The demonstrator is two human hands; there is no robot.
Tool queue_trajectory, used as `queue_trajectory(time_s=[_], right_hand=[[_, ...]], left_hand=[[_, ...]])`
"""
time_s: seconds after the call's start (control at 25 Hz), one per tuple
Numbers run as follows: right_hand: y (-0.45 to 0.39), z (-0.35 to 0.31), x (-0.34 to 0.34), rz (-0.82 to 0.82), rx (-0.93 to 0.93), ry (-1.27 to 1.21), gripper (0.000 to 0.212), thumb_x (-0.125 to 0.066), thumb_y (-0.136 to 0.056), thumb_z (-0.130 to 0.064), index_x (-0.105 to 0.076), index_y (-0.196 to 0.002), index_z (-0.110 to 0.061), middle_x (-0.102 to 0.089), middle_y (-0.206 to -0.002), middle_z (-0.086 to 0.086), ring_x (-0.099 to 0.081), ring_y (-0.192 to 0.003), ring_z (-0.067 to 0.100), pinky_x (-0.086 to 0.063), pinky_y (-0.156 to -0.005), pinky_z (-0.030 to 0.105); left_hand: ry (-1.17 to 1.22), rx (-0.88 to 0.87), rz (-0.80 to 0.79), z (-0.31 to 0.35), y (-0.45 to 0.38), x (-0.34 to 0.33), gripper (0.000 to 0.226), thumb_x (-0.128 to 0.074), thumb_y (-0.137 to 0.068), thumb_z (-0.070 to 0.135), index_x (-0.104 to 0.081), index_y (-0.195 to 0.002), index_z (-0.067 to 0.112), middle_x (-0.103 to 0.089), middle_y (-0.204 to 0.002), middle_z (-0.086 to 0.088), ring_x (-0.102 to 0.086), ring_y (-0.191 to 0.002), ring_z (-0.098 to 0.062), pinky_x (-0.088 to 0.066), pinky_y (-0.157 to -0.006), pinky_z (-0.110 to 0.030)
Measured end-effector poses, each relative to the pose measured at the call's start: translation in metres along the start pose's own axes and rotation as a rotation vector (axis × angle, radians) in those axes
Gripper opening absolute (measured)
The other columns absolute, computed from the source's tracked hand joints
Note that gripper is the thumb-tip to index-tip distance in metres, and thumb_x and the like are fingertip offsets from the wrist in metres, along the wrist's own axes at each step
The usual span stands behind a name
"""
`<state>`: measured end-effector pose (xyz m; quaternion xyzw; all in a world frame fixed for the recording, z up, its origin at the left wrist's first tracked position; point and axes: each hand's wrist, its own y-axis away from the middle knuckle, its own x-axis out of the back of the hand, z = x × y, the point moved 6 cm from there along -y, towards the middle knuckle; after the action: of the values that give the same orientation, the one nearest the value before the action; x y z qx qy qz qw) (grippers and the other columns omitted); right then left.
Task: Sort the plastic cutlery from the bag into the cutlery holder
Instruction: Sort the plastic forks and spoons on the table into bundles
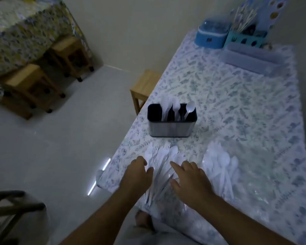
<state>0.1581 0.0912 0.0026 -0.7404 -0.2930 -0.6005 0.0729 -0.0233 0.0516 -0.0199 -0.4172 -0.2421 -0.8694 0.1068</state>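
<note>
A metal cutlery holder (170, 127) with a black insert stands on the table, with a few white plastic spoons and other pieces upright in it. In front of it lies a pile of white plastic forks (160, 156) on clear plastic. To the right lies a clear bag (221, 167) of white plastic spoons. My left hand (137, 175) rests at the left edge of the fork pile, fingers loosely bent. My right hand (189, 181) lies over the right side of the pile, fingers spread and forefinger pointing forward. Neither hand plainly grips a piece.
The table (237, 106) has a floral cloth. At its far end stand a blue lidded box (212, 35), a teal caddy with sticks (244, 35) and a flat clear container (254, 58). A wooden stool (143, 87) stands by the table's left edge; more stools (30, 85) are further left.
</note>
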Motion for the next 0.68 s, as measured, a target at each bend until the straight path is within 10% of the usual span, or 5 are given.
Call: queue_trajectory(time_s=[0.4, 0.68], right_hand=[[-0.012, 0.004, -0.049, -0.228, 0.065, -0.067, 0.057, -0.047, -0.099, -0.046, -0.031, -0.154, -0.041, -0.051, -0.128, -0.002, -0.045, -0.12, 0.021, -0.048, -0.091, 0.038], [-0.018, 0.014, -0.026, -0.027, -0.103, -0.372, 0.036, -0.055, -0.099, -0.035, -0.063, -0.133, -0.028, -0.058, -0.101, -0.005, -0.055, -0.099, 0.014, -0.048, -0.084, 0.032]], left_hand=[[0.12, 0.093, -0.06, -0.031, -0.015, -0.013, 0.017, -0.063, -0.094, 0.023, -0.058, -0.109, 0.016, -0.066, -0.079, 0.002, -0.063, -0.064, -0.013, -0.053, -0.056, -0.027], [0.231, 0.097, -0.014, -0.035, -0.012, -0.003, 0.019, -0.064, -0.096, 0.023, -0.06, -0.113, 0.017, -0.066, -0.089, 0.007, -0.061, -0.072, -0.001, -0.043, -0.052, -0.009]])
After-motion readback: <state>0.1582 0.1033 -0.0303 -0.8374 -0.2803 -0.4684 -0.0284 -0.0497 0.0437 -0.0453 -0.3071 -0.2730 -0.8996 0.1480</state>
